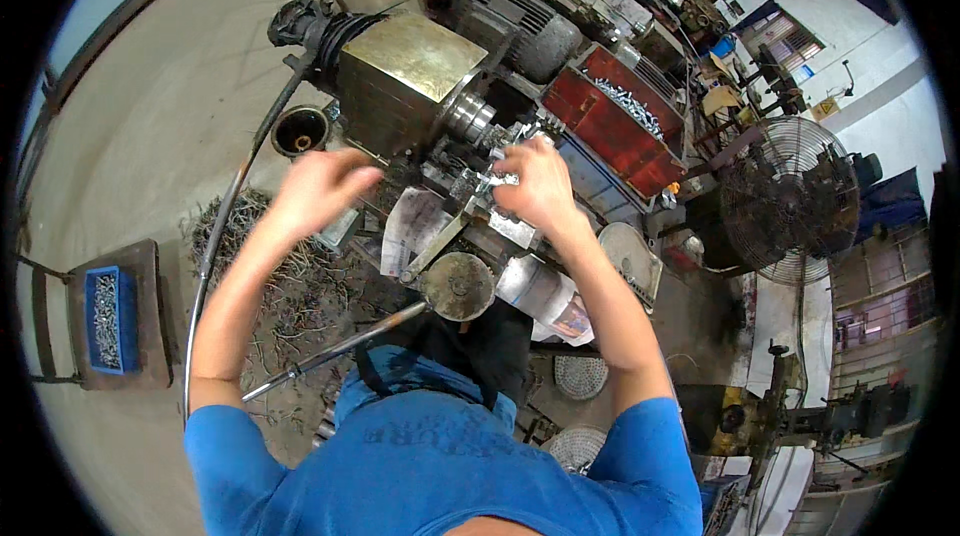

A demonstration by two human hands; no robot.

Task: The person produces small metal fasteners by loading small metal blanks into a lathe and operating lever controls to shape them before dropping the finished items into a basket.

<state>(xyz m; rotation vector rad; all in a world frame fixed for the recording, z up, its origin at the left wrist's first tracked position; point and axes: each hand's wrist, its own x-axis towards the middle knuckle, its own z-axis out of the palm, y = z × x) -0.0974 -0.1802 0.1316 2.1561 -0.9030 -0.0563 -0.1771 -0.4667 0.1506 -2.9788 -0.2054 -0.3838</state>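
Note:
In front of me stands a small lathe with a brassy metal headstock box [415, 61] and a shiny round chuck [470, 118]. My right hand [537, 184] is over the tooling beside the chuck, its fingers curled together. Bright metal shows at the fingertips, but I cannot make out what they grip. To the left of the machine, my left hand [325, 194] hangs in the air, slightly blurred, thumb and fingers apart with nothing visible in them. Below the tooling are a lever arm [437, 248] and a round, dirty metal disc [458, 288].
A red metal bin [590, 86] of small metal parts stands beyond my right hand. A motor [520, 31] sits behind the headstock. Metal shavings [290, 306] cover the floor at left, near a blue crate [130, 326] of parts. A large fan [790, 201] stands right.

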